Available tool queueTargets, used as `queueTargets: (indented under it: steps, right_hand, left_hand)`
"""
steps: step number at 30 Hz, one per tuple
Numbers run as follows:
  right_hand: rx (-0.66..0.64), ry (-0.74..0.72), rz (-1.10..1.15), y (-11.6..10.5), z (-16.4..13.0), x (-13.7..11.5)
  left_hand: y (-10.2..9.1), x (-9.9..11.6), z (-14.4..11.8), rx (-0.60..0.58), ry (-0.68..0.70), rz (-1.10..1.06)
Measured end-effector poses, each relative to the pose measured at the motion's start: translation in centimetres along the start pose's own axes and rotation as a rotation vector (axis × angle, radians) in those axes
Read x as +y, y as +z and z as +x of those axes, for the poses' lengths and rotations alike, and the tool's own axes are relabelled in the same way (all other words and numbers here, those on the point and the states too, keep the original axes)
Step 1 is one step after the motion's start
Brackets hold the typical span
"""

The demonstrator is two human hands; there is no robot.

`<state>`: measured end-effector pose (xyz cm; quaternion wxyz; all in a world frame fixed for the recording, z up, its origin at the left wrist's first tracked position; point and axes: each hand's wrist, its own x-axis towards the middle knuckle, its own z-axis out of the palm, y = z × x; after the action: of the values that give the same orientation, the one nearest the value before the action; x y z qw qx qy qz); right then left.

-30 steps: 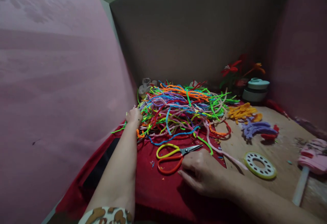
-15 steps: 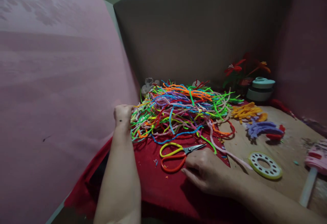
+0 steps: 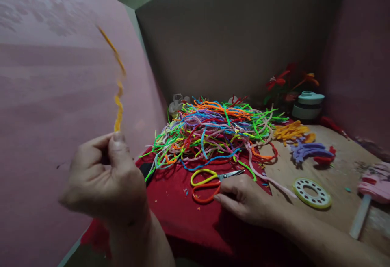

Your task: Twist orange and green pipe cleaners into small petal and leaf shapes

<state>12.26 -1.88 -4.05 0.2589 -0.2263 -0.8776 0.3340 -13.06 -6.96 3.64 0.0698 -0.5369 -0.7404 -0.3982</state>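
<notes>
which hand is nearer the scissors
Right. The right hand rests beside the scissors handles; the left hand is raised away left, pinching a yellow pipe cleaner.

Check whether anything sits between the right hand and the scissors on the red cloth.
Nothing visible does. The right hand rests on the red cloth right beside the scissors, its fingers at the orange handle loop. The pipe-cleaner pile lies behind them, and the left hand holds an orange pipe cleaner off to the side.

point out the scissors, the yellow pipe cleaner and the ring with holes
scissors [image 3: 210,181]: head view, on the pivot where handles meet blades
yellow pipe cleaner [image 3: 118,108]: head view, on its lower stretch above the left hand
ring with holes [image 3: 312,193]: head view, on its band
</notes>
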Motion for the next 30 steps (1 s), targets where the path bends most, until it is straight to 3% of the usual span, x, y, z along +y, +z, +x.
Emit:
queueTargets:
  steps: [3,7,11,15,19,25,30]
  right_hand:
    - [0.076,0.089,0.475,-1.1,0.3,-0.6]
    - [0.408,0.108,1.071,-3.1,1.2,-0.6]
    - [0.738,0.227,1.387,-4.7,2.0,0.8]
    - [0.858,0.435,1.539,-5.4,2.4,2.6]
    - [0.940,0.515,1.594,-5.6,2.6,3.8]
    - [0.959,0.529,1.608,-5.5,2.7,4.0]
    - [0.999,0.523,1.585,-5.6,2.7,3.6]
  left_hand:
    - [1.9,4.2,-0.8,-0.081,0.143,-0.058]
    - [5.4,9.8,-2.2,-0.232,0.381,-0.159]
    - [8.3,12.7,-2.9,-0.429,0.513,-0.217]
    - [10.6,13.7,-1.9,-0.545,0.564,-0.065]
    - [12.0,14.4,-1.5,-0.595,0.635,0.044]
    - [12.0,14.6,-1.8,-0.576,0.646,0.067]
    - [11.4,13.1,-1.2,-0.631,0.540,-0.030]
